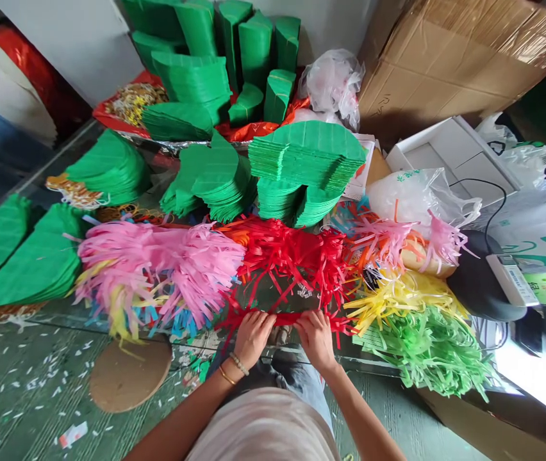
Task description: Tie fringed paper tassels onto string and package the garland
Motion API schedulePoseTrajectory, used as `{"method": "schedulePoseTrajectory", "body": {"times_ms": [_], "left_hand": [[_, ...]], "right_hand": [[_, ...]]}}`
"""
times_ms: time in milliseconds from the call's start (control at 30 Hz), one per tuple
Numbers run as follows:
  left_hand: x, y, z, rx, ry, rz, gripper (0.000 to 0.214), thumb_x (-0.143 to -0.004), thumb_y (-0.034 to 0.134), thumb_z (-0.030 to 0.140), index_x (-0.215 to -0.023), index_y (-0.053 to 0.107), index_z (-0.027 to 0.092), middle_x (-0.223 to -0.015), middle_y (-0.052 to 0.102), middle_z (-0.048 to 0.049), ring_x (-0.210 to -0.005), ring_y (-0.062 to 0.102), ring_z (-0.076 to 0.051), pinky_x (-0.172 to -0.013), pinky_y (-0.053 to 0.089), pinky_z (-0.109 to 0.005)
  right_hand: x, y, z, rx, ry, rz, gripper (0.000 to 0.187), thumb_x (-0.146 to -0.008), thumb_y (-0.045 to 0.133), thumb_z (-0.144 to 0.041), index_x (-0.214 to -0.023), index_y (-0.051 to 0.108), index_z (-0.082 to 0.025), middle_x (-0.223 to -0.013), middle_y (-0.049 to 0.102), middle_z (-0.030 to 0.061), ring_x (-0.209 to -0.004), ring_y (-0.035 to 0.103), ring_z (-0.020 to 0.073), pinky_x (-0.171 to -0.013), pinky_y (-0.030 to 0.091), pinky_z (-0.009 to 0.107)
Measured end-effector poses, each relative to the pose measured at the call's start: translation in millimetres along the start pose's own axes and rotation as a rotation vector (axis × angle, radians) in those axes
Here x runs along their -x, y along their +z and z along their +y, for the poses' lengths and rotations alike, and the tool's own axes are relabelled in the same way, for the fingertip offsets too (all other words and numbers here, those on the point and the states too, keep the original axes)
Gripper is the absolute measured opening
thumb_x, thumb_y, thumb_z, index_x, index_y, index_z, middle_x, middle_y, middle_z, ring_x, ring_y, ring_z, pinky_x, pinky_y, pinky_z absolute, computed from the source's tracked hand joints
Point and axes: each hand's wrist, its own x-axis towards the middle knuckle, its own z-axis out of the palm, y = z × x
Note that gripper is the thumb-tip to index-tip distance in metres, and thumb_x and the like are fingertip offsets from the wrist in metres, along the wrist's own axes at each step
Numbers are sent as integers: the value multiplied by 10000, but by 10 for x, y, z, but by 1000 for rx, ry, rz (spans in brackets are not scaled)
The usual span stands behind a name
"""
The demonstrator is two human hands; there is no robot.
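Note:
Between my two hands, at the near edge of the table, stretches a red paper tassel (284, 318) with fringed ends sticking out on both sides. My left hand (254, 333) has its fingers closed over the left part of it, and my right hand (314, 334) grips the right part. Just beyond lies a pile of red fringed tassels (297, 253). Pink tassels (157, 256) are heaped to the left of my hands. Yellow fringe (407, 298) and light green fringe (439, 352) lie to the right. My fingertips are partly hidden by the backs of my hands.
Stacks of green leaf-shaped sheets (306, 153) stand behind the tassels. A large cardboard box (446, 64), an open white box (446, 153) and plastic bags (407, 195) crowd the right side. A round brown stool (131, 374) is below left, with paper scraps on the floor.

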Motion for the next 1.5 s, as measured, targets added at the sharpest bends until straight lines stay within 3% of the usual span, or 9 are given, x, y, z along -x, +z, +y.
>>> {"method": "schedulePoseTrajectory", "body": {"times_ms": [167, 400, 500, 667, 833, 900, 1000, 1233, 1500], "left_hand": [[-30, 44, -64, -45, -103, 29, 251, -966, 429, 182, -1107, 636, 185, -894, 683, -84, -865, 622, -246, -789, 474, -400], [50, 97, -200, -68, -108, 75, 363, -899, 422, 55, -1192, 617, 145, -1108, 641, -155, -955, 610, -277, -824, 479, -425], [74, 62, -142, -56, -47, 83, 407, -878, 436, 33, -1220, 609, 174, -1189, 638, -144, -1069, 589, -302, -905, 456, -473], [61, 103, 0, 6, 150, 66, 393, -876, 473, 66, -1215, 615, 206, -1193, 672, -78, -1091, 606, -231, -968, 468, -394], [15, 138, -11, 30, 167, 90, 327, -886, 488, 85, -1163, 640, 169, -1101, 701, -106, -1016, 634, -242, -897, 505, -390], [-11, 113, -16, 43, 156, 95, 306, -883, 502, 88, -1136, 651, 172, -1073, 708, -103, -989, 640, -248, -871, 502, -403], [-47, 53, -4, 67, 113, 106, 249, -907, 508, 117, -1090, 663, 188, -1039, 718, -87, -980, 644, -244, -868, 474, -423], [-32, 4, -16, 95, -79, 146, 126, -930, 555, 200, -956, 676, 224, -1020, 706, -48, -980, 624, -223, -894, 433, -408], [-68, -34, -208, 43, -211, 153, 180, -912, 583, 321, -788, 632, 201, -1042, 652, -89, -970, 584, -269, -856, 428, -432]], "right_hand": [[-129, -79, 47, 43, 146, -12, 323, -983, 484, -350, -785, 697, -209, -936, 621, 60, -862, 521, 211, -754, 377, 325], [-171, -27, 32, 127, 165, -26, 305, -959, 535, -367, -741, 665, -198, -883, 600, 71, -870, 515, 238, -748, 370, 344], [-195, 4, 35, 157, 142, -18, 305, -960, 535, -363, -737, 659, -196, -868, 605, 75, -856, 519, 240, -740, 370, 352], [-200, -18, 39, 188, 92, 31, 278, -955, 536, -357, -774, 661, -187, -877, 622, 101, -847, 521, 256, -749, 378, 382], [-92, 74, -62, 140, -182, 95, 222, -942, 523, -233, -1119, 649, -188, -1193, 626, 132, -1135, 484, 290, -962, 330, 455], [-56, 174, -81, 106, -317, 109, 246, -927, 517, -187, -1134, 649, -199, -1212, 638, 106, -1171, 477, 265, -1006, 305, 439], [-51, 301, -59, 76, -367, 136, 233, -918, 503, -129, -1069, 670, -189, -1173, 664, 95, -1147, 494, 247, -1009, 301, 427], [-132, 240, -14, 1, -268, 93, 169, -951, 514, -180, -1016, 669, -191, -1131, 653, 99, -1121, 503, 244, -975, 347, 405], [-238, 25, 25, -47, 27, 60, 157, -921, 591, -286, -808, 671, -211, -1030, 592, 60, -932, 502, 226, -789, 385, 358]]}}
